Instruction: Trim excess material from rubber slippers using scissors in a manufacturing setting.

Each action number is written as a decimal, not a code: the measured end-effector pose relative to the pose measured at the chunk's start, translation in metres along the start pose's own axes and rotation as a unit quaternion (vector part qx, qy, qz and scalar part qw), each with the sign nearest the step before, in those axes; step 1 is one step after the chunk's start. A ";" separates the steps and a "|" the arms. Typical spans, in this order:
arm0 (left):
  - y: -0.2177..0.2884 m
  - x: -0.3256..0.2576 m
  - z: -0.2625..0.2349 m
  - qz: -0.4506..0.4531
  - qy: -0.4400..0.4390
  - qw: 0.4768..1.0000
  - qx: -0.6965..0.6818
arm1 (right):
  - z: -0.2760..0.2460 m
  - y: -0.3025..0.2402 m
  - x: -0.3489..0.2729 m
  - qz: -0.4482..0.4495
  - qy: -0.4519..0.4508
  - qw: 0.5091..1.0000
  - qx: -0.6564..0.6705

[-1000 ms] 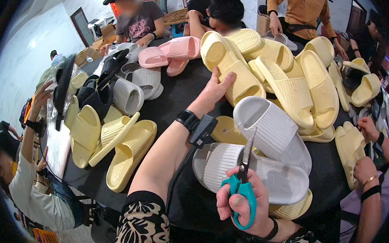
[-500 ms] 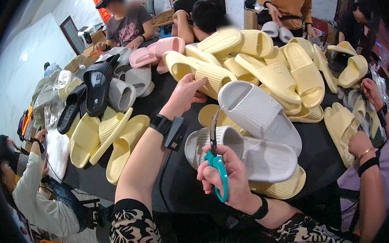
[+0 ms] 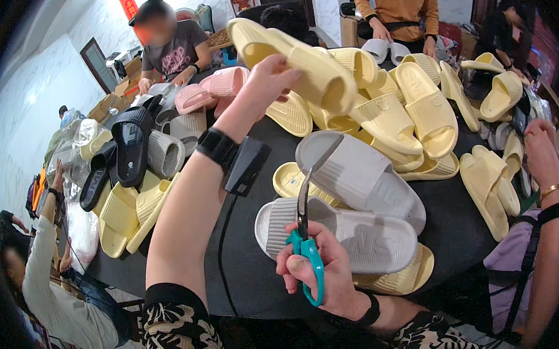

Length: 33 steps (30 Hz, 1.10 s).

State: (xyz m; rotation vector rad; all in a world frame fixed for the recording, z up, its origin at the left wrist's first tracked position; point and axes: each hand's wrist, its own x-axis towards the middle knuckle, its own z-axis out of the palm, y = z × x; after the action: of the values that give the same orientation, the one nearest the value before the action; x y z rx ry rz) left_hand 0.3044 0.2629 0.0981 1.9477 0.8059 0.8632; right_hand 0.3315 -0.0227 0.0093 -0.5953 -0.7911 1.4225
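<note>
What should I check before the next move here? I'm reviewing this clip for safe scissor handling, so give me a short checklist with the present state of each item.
1. Left hand has a firm hold on the yellow slide sandal: ok, fingers wrap its edge and it is lifted above the pile.
2. Right hand has control of the teal-handled scissors: ok, fingers are through the handle.
3. Scissor blades closed: ok, they look shut, pointing up.
4. Blade tip apart from the left forearm: ok, a gap shows.
5. Neighbour's hand away from the blades: ok, it is at the table's right edge.
6. Tag or thread to cut on the held sandal: cannot tell.
</note>
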 end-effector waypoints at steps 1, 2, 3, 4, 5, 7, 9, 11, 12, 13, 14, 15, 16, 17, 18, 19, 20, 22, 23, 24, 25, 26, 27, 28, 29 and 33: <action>0.005 0.001 0.006 -0.004 0.002 1.000 0.000 | 0.000 0.000 -0.001 0.004 -0.001 1.000 0.001; 0.007 0.002 0.012 0.034 -0.017 0.997 -0.060 | 0.001 0.000 -0.001 0.003 0.001 1.000 -0.001; 0.008 0.002 0.014 0.071 -0.035 0.990 -0.120 | 0.001 0.000 -0.001 0.002 0.003 1.000 -0.002; 0.009 0.001 0.013 0.085 -0.031 0.992 -0.092 | 0.002 0.000 -0.002 0.007 0.002 1.000 -0.001; 0.005 -0.001 0.010 0.081 -0.029 0.992 -0.093 | 0.002 -0.001 -0.001 0.006 0.002 1.000 -0.007; -0.002 -0.008 -0.002 0.081 -0.052 0.994 -0.056 | 0.001 0.001 0.000 0.011 -0.001 1.000 -0.012; -0.003 -0.037 -0.013 0.033 -0.013 0.998 -0.044 | 0.001 0.005 0.000 -0.008 -0.004 1.000 -0.015; -0.012 -0.063 -0.032 -0.062 -0.022 0.998 -0.008 | 0.005 0.005 0.000 -0.012 -0.002 1.000 -0.012; -0.020 -0.080 -0.035 -0.081 -0.012 0.996 0.024 | 0.006 0.005 -0.001 -0.023 0.005 1.000 -0.013; -0.028 -0.098 -0.035 -0.094 -0.015 0.994 0.053 | 0.004 0.005 -0.001 -0.012 -0.002 1.000 -0.009; -0.034 -0.119 -0.035 -0.089 -0.025 0.990 0.104 | 0.002 0.005 -0.002 -0.023 -0.009 1.000 0.001; -0.043 -0.139 -0.034 -0.083 -0.036 0.984 0.153 | 0.000 0.008 0.000 -0.036 -0.015 0.999 0.009; -0.056 -0.160 -0.028 -0.087 -0.022 0.986 0.138 | -0.001 0.010 0.001 -0.041 -0.016 0.999 0.020; -0.069 -0.181 -0.020 -0.086 -0.008 0.989 0.122 | 0.000 0.011 0.000 -0.042 -0.011 0.999 0.014; -0.079 -0.202 -0.009 -0.040 0.010 0.990 0.133 | 0.002 0.010 -0.001 -0.048 -0.012 0.999 0.011; -0.084 -0.221 0.002 0.006 0.029 0.989 0.145 | 0.004 0.010 -0.001 -0.054 -0.013 0.998 0.008; -0.079 -0.234 0.009 0.054 -0.016 0.989 0.139 | 0.004 0.011 0.000 -0.048 -0.020 0.999 0.010; -0.071 -0.251 0.027 0.105 -0.077 0.979 0.157 | 0.007 0.013 0.000 -0.065 -0.005 0.998 -0.002; -0.067 -0.251 0.037 0.115 -0.096 0.973 0.178 | 0.006 0.010 -0.001 -0.064 -0.009 0.998 -0.004; -0.061 -0.251 0.040 0.158 -0.126 0.956 0.214 | 0.006 0.007 -0.002 -0.074 0.009 0.997 -0.022; -0.060 -0.249 0.046 0.158 -0.122 0.956 0.215 | 0.006 0.003 -0.003 -0.086 0.027 0.995 -0.039; -0.063 -0.248 0.049 0.170 -0.119 0.952 0.226 | 0.008 0.004 -0.002 -0.087 0.040 0.993 -0.067; -0.063 -0.243 0.054 0.185 -0.118 0.947 0.235 | 0.009 0.004 -0.002 -0.088 0.035 0.993 -0.067; -0.063 -0.239 0.058 0.204 -0.125 0.938 0.251 | 0.010 0.004 -0.002 -0.105 0.041 0.991 -0.075; -0.064 -0.231 0.066 0.205 -0.123 0.938 0.252 | 0.010 0.004 -0.002 -0.123 0.049 0.988 -0.085; -0.064 -0.199 0.103 0.253 -0.091 0.945 0.187 | 0.002 0.000 -0.003 -0.153 0.045 0.984 -0.082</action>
State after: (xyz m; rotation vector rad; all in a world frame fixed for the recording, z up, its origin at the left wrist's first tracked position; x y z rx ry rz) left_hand 0.2632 0.0906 -0.0526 2.5955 0.3736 0.8440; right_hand 0.3296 -0.0255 0.0105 -0.6295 -0.8925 1.0496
